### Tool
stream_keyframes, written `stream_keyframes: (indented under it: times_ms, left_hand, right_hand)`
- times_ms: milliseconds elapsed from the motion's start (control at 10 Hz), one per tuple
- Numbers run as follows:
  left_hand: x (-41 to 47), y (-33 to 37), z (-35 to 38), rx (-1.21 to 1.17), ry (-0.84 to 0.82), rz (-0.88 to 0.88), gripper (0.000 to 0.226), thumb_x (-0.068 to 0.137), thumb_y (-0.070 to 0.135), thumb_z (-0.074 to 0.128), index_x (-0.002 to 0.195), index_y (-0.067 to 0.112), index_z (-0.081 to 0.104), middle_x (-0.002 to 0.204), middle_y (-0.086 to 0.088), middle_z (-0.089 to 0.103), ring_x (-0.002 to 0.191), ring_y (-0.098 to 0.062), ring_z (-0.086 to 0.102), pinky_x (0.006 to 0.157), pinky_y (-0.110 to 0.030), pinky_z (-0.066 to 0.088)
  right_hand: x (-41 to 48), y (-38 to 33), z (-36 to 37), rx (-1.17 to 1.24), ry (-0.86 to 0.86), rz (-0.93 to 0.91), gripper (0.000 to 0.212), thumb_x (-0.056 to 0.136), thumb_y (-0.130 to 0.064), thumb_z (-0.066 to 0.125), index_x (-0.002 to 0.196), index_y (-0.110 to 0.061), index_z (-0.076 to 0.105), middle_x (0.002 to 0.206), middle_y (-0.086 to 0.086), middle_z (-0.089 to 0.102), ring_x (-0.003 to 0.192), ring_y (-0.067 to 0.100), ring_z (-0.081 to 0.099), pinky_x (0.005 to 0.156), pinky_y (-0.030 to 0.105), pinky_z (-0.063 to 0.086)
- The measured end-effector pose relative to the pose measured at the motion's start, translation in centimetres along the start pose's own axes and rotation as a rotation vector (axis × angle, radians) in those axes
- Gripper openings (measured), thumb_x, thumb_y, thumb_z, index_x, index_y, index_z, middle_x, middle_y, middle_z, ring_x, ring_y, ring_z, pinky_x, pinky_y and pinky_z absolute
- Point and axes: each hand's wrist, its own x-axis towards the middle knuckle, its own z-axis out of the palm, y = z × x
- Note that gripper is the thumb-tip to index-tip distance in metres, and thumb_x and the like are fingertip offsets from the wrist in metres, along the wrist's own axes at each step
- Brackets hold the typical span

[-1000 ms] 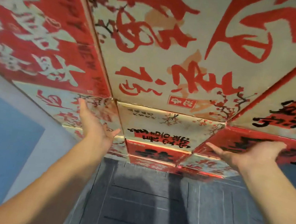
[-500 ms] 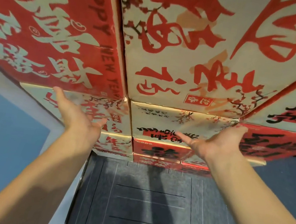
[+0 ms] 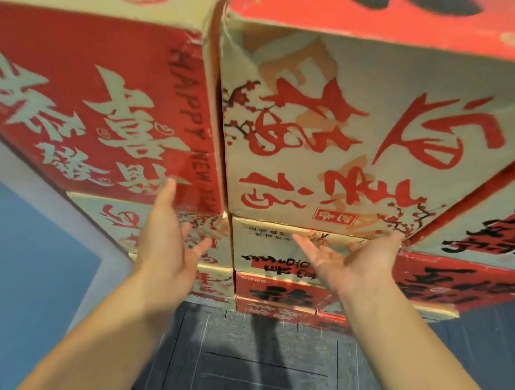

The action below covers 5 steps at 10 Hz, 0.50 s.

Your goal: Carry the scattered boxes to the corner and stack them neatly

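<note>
A tall stack of red and cream cardboard boxes with large brush lettering fills the view. The cream box (image 3: 342,134) with red lettering sits high in the middle of the stack, with a red box (image 3: 73,100) beside it on the left. My left hand (image 3: 169,241) reaches up with straight fingers, its fingertips at the red box's lower edge. My right hand (image 3: 349,262) is palm up with spread fingers, its fingertips touching the cream box's lower right corner. Neither hand grips anything.
Lower boxes (image 3: 276,258) of the stack stand below my hands down to the dark grey carpet tiles (image 3: 256,371). A blue and grey wall (image 3: 8,241) runs along the left. A red box with black lettering (image 3: 469,286) juts out on the right.
The view has tilted upward, showing more of the top boxes. Both hands have moved inward and up toward the lower edges of the high boxes.
</note>
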Motion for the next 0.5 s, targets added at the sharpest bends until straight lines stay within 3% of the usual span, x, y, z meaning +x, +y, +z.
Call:
stream_keyframes:
  times_ms: [200, 300, 400, 500]
  left_hand:
    - [-8.3, 5.6, 4.0, -0.062, -0.055, 0.077, 0.055, 0.109, 0.041, 0.051, 0.161, 0.030, 0.037, 0.161, 0.005, 0.039, 0.152, -0.023, 0.037, 0.118, -0.060, 0.040]
    - [-10.0, 7.0, 6.3, -0.065, -0.072, 0.066, 0.056, 0.110, 0.036, 0.051, 0.162, 0.025, 0.033, 0.158, -0.001, 0.042, 0.150, -0.025, 0.038, 0.120, -0.061, 0.037]
    - [-11.5, 8.1, 6.7, -0.011, -0.051, 0.039, 0.054, 0.111, 0.032, 0.051, 0.162, 0.023, 0.034, 0.146, 0.001, 0.052, 0.126, -0.018, 0.048, 0.120, -0.057, 0.038]
    - [-14.2, 9.5, 6.3, 0.092, -0.091, 0.068, 0.046, 0.111, 0.031, 0.050, 0.156, 0.019, 0.044, 0.109, 0.010, 0.059, 0.108, -0.012, 0.057, 0.117, -0.049, 0.041]
  right_hand:
    - [-8.9, -3.7, 3.4, 0.074, -0.072, -0.005, 0.088, 0.099, -0.071, 0.045, 0.168, -0.025, 0.015, 0.168, 0.027, 0.019, 0.148, 0.055, 0.033, 0.107, 0.072, 0.044]
    - [-11.5, -4.6, 5.2, 0.083, -0.130, -0.004, 0.089, 0.099, -0.066, 0.052, 0.167, -0.024, 0.014, 0.167, 0.026, 0.021, 0.147, 0.055, 0.034, 0.109, 0.072, 0.042]
    - [-13.1, -5.3, 5.5, -0.016, -0.166, -0.006, 0.088, 0.099, -0.066, 0.053, 0.167, -0.021, 0.018, 0.165, 0.026, 0.025, 0.145, 0.053, 0.039, 0.109, 0.070, 0.043]
    - [-15.8, -6.5, 5.1, -0.096, -0.186, -0.052, 0.086, 0.101, -0.064, 0.052, 0.166, -0.020, 0.018, 0.166, 0.025, 0.025, 0.144, 0.050, 0.041, 0.110, 0.068, 0.044]
